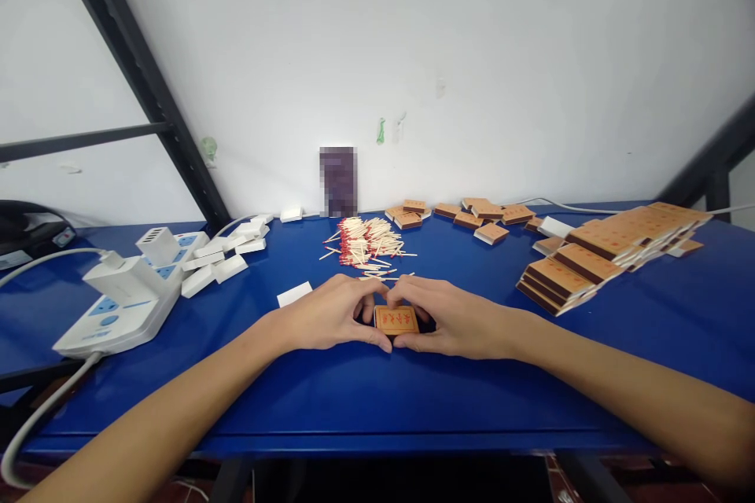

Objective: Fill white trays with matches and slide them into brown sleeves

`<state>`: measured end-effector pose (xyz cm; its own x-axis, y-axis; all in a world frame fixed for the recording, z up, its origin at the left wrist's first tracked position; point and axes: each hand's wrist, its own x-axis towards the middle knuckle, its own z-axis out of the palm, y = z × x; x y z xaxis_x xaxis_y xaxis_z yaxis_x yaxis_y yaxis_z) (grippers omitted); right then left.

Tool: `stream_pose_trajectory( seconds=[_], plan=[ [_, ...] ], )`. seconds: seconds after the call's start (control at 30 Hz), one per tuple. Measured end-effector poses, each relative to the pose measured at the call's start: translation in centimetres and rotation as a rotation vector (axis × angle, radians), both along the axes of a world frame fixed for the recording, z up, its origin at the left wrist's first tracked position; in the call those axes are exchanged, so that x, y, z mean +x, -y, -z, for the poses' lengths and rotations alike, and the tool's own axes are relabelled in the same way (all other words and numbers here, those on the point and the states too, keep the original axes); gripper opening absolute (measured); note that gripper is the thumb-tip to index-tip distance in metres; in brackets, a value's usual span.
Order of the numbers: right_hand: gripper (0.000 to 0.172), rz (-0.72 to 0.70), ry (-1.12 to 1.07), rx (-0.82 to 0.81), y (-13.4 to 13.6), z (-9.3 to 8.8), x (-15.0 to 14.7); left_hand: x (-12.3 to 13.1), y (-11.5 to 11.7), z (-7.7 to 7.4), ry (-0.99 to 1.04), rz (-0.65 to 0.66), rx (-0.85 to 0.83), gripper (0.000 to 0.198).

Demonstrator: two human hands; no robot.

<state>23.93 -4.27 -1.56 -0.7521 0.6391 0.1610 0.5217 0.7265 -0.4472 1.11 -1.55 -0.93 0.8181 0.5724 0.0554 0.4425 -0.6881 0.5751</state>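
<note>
An orange matchbox (pixel 396 320) with red printing lies near the front middle of the blue table. My left hand (pixel 348 310) grips its left side, thumb along the near edge and fingers behind. From the right, my right hand (pixel 440 317) holds the same box, its thumb meeting the left one at the front. Just beyond the hands is a pile of red-tipped matches (pixel 369 242), with a few loose sticks on its near side. A white matchbox tray (pixel 294 294) sits beside my left wrist.
White trays (pixel 233 247) are heaped at the left, near a white power strip (pixel 127 314) with plugs and cables. Stacked matchboxes (pixel 613 240) stand at the right; more matchboxes (pixel 487 210) are scattered at the back. A pixelated dark rectangle (pixel 338 181) is against the wall.
</note>
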Motion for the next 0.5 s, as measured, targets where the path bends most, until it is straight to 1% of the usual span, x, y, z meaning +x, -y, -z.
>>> stream_pose_trajectory(
  seconds=[0.1, 0.2, 0.27, 0.33, 0.37, 0.4, 0.47, 0.5],
  plan=[
    [0.027, -0.022, 0.008, -0.004, 0.1, 0.0, 0.0, 0.2, -0.1, 0.2, 0.036, 0.003, -0.023, 0.048],
    [0.031, -0.043, 0.039, 0.024, 0.0, 0.3, 0.0, 0.0, -0.2, -0.3, 0.033, -0.002, 0.033, 0.054],
    [0.032, -0.047, 0.094, 0.080, 0.1, 0.4, -0.3, -0.3, 0.1, -0.9, -0.019, -0.045, 0.172, 0.058],
    [0.027, -0.048, 0.168, 0.158, 0.5, 0.2, -0.5, -0.5, 1.2, -1.1, -0.068, -0.124, 0.348, 0.053],
    [0.024, -0.044, 0.200, 0.199, 0.7, -0.1, -0.5, -0.5, 2.1, -0.9, -0.068, -0.159, 0.397, 0.047],
    [0.022, -0.033, 0.228, 0.234, 1.1, -0.6, -0.4, -0.4, 3.3, -0.3, -0.051, -0.115, 0.371, 0.043],
    [0.020, 0.032, 0.259, 0.290, 2.0, -1.9, 0.6, 0.0, 5.9, 1.5, -0.036, 0.112, 0.200, 0.042],
    [0.021, 0.086, 0.268, 0.301, 2.5, -2.6, 1.5, 0.4, 7.3, 2.7, -0.042, 0.168, 0.166, 0.041]
  ],
)
